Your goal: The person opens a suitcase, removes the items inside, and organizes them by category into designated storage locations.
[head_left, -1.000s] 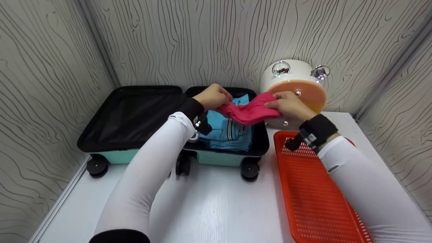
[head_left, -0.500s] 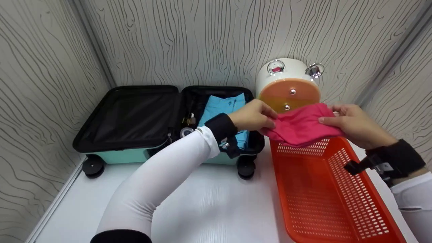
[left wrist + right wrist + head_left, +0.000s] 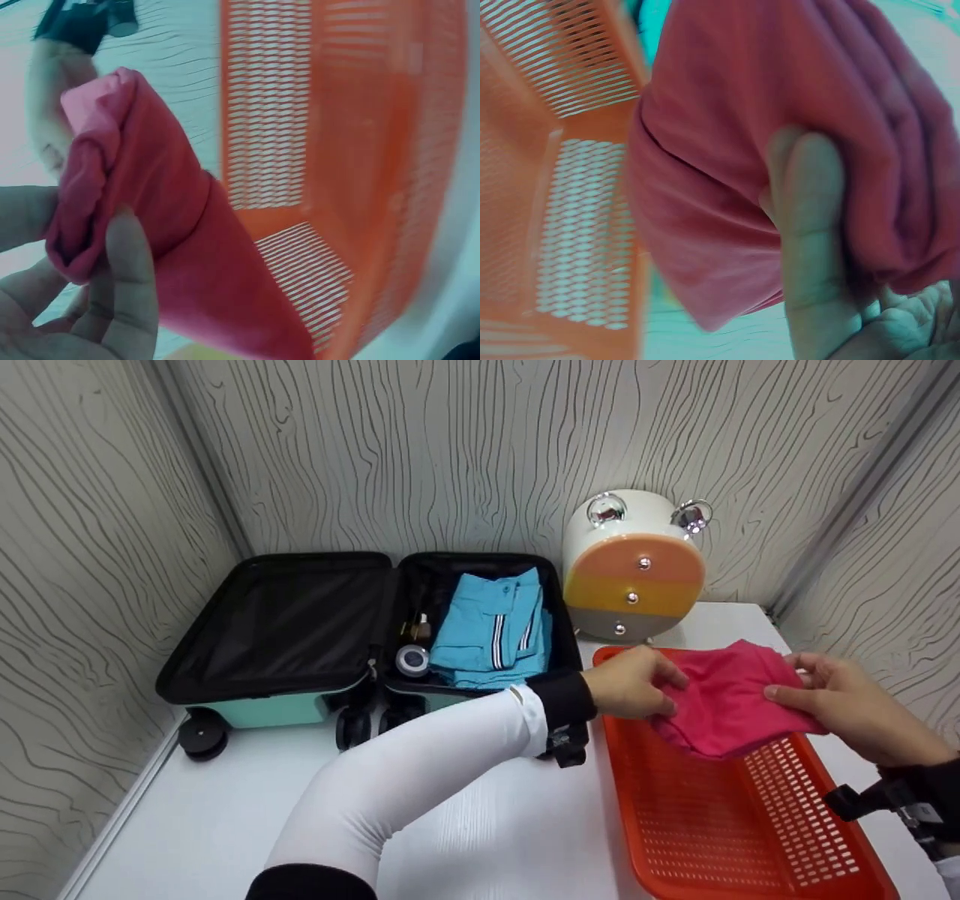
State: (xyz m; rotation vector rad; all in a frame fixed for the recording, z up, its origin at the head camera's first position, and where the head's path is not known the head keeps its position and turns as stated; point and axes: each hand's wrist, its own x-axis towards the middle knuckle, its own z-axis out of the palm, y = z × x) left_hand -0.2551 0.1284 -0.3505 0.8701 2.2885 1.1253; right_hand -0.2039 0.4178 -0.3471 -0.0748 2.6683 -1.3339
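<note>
While the left hand (image 3: 636, 682) pinches one end of a folded pink cloth (image 3: 727, 697), the right hand (image 3: 855, 697) grips the opposite end, so that the cloth spans the gap between the two. Both hands are grasping it: the left wrist view shows the thumb and fingers closing on a rolled, layered edge, and in the right wrist view the thumb lies across the cloth's face while several folds stack up beside it. Held this way, the cloth is over the far end of a red perforated basket (image 3: 697, 802), which stands along the right edge of the white surface (image 3: 480, 825). Near the back right corner of the surface, just beyond the basket, stands a round drawer box (image 3: 637, 577) with bands of orange, yellow and grey. An opened suitcase (image 3: 277, 622) lies along the back edge, reaching to the left corner; its right half contains folded blue clothes (image 3: 487, 630), with a small bottle (image 3: 424, 626) and a round container (image 3: 412, 660) beside them.
</note>
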